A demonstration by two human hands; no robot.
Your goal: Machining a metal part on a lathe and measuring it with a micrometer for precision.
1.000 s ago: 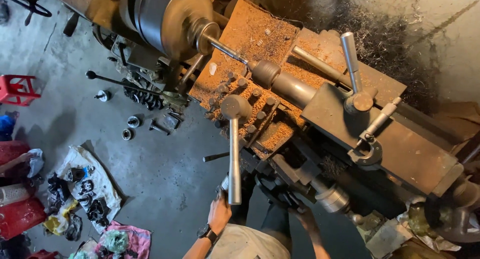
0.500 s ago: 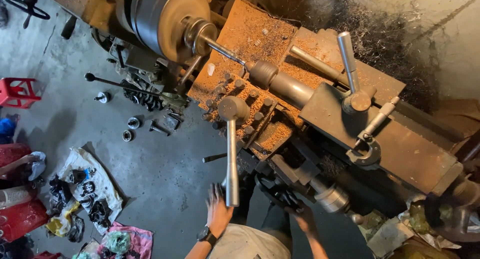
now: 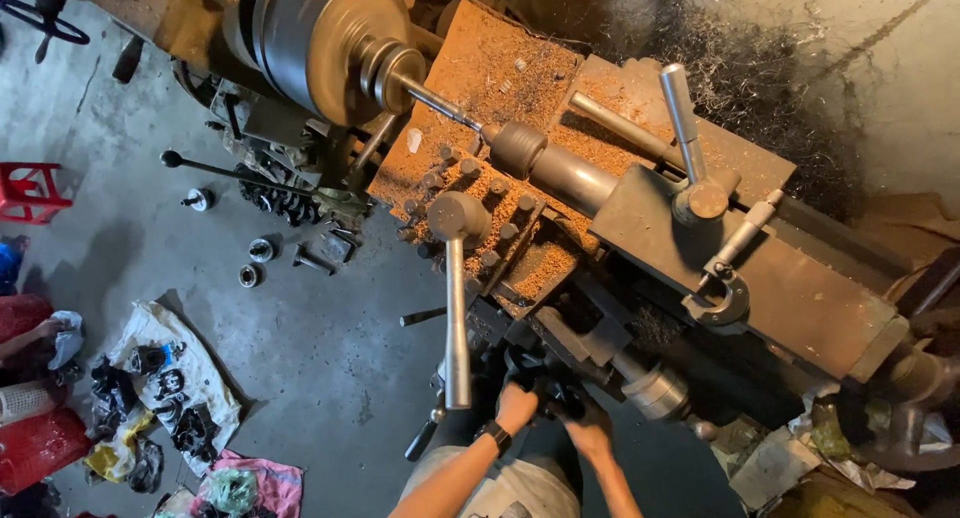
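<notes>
A crumpled white bag [image 3: 150, 348] and pink-green wrappers [image 3: 245, 483] are lying on the floor at lower left.

rust-orange lathe carriage [image 3: 480, 108] (shavings-speckled), red stool [image 3: 28, 191]

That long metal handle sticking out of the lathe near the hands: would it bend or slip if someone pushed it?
The long metal handle looks like a thick steel bar, so probably stiff and heavy. Its smooth, shiny surface may be slippery. It joins a round hub, so a push would likely swing it.
</notes>
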